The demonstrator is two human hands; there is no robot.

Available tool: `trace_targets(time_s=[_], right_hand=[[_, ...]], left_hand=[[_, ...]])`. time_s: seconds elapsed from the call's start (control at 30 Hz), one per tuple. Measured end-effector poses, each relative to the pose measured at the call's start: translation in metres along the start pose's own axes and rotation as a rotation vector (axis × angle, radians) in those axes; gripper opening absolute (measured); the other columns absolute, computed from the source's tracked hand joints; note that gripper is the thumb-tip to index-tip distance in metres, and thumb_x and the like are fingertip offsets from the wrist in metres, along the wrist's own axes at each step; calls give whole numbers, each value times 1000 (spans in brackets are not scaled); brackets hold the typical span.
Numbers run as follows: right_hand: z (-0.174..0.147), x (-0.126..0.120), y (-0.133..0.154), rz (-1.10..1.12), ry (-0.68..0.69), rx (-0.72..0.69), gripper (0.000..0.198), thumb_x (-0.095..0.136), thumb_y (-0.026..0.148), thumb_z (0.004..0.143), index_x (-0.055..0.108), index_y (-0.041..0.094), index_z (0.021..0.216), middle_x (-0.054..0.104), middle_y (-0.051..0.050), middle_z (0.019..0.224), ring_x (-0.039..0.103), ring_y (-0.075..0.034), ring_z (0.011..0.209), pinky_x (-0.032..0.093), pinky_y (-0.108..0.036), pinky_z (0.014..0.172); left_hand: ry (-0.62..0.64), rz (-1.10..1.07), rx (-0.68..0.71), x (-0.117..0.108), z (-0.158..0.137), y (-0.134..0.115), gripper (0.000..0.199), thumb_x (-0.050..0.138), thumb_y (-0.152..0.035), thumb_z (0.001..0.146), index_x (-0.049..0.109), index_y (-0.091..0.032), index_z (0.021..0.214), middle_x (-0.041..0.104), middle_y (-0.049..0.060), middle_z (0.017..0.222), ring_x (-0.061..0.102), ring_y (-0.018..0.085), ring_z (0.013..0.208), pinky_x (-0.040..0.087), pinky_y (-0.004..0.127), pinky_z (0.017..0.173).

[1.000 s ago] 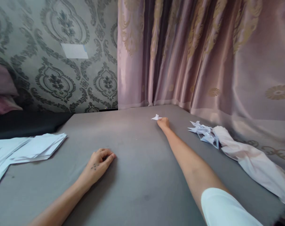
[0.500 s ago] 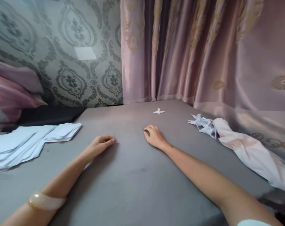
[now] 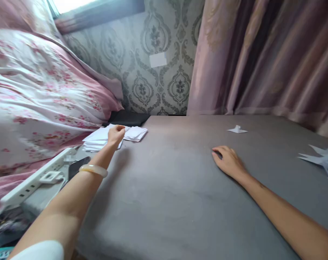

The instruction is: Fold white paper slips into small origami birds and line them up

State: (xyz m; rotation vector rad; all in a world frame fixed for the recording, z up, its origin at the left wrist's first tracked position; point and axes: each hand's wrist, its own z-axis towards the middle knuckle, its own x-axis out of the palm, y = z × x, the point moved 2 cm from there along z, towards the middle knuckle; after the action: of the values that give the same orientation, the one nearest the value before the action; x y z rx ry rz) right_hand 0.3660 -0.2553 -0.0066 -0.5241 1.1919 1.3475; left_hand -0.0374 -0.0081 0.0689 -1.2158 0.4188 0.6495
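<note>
My left hand (image 3: pixel 116 134) hovers over a stack of white paper sheets (image 3: pixel 95 139), its fingers curled in to the thumb, with nothing visible in them. A pale bangle (image 3: pixel 93 170) circles that wrist. Smaller paper pieces (image 3: pixel 136 133) lie just right of this hand. My right hand (image 3: pixel 229 161) rests on the grey surface (image 3: pixel 164 187), loosely bent, with a gap between thumb and index finger. Beyond it stands a small folded white paper figure (image 3: pixel 237 129). More folded paper figures (image 3: pixel 322 159) are grouped at the right edge, partly cut off.
A white power strip (image 3: pixel 39 177) with a plugged-in charger (image 3: pixel 52 177) and a dark phone (image 3: pixel 78 167) lie at the left, beside flowered bedding (image 3: pixel 44 97). Pink curtains (image 3: pixel 220 65) hang behind the surface. A white card (image 3: pixel 158 60) is on the patterned wall.
The view has turned left, bringing the bedding and power strip into sight. My left hand has moved away from the middle to above the paper stack. My right hand stays on the surface.
</note>
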Motion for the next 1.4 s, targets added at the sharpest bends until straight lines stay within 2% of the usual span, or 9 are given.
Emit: trace_targets(time_s=[0.17, 0.3, 0.4, 0.63, 0.87, 1.0, 1.13, 1.3, 1.4], right_hand=[[1, 6, -7, -64, -42, -65, 36, 41, 34, 87, 67, 16, 104, 66, -10, 109, 58, -28, 96, 46, -41, 85], [2, 9, -9, -96, -53, -105, 38, 39, 36, 87, 67, 16, 104, 66, -11, 108, 58, -29, 96, 46, -42, 85], [3, 10, -10, -103, -66, -132, 39, 38, 36, 88, 67, 15, 104, 66, -11, 108, 58, -28, 95, 47, -41, 84], [3, 11, -12, -135, -78, -163, 41, 37, 37, 88, 67, 15, 104, 66, -11, 107, 59, -28, 93, 47, -41, 84], [5, 13, -14, -151, -73, -164, 42, 36, 38, 87, 67, 15, 104, 67, -11, 107, 59, -28, 93, 47, -41, 84], [6, 12, -14, -142, -71, -165, 42, 36, 38, 88, 67, 15, 104, 67, -10, 107, 59, -28, 94, 47, -40, 84], [6, 13, -14, -144, -78, -162, 43, 36, 39, 87, 68, 15, 103, 67, -10, 106, 59, -28, 93, 47, -40, 85], [6, 15, -16, -144, -83, -161, 44, 35, 39, 87, 68, 15, 103, 67, -11, 105, 60, -28, 92, 47, -41, 85], [7, 16, -17, -139, -83, -166, 43, 35, 39, 86, 67, 14, 103, 67, -11, 105, 60, -28, 95, 46, -41, 86]], left_hand=[[138, 178, 55, 17, 21, 1, 44, 60, -36, 68, 63, -12, 106, 66, 12, 114, 59, 27, 108, 44, 33, 94], [249, 275, 39, 39, 32, -2, 58, 67, -42, 67, 57, -13, 117, 59, 15, 127, 55, 30, 116, 42, 34, 96], [321, 325, 21, 49, 38, -2, 69, 73, -43, 60, 55, -11, 119, 57, 19, 129, 54, 35, 118, 43, 37, 96], [400, 339, -4, 48, 42, 5, 75, 72, -38, 63, 48, -11, 128, 57, 17, 129, 59, 30, 111, 47, 31, 88], [421, 311, 9, 46, 42, 8, 81, 73, -37, 59, 47, -11, 131, 55, 17, 132, 56, 31, 116, 45, 33, 93], [421, 282, 22, 42, 41, 8, 77, 70, -34, 60, 48, -10, 130, 57, 16, 129, 58, 29, 113, 46, 33, 93], [392, 238, 53, 34, 38, 7, 67, 67, -39, 66, 53, -11, 126, 61, 13, 124, 60, 26, 108, 47, 30, 89], [298, 213, 71, 30, 34, 5, 42, 60, -39, 82, 60, -12, 113, 66, 9, 111, 62, 22, 98, 49, 35, 86], [197, 191, 81, 29, 29, 2, 22, 53, -29, 89, 63, -13, 102, 65, 11, 107, 60, 24, 104, 45, 41, 92]])
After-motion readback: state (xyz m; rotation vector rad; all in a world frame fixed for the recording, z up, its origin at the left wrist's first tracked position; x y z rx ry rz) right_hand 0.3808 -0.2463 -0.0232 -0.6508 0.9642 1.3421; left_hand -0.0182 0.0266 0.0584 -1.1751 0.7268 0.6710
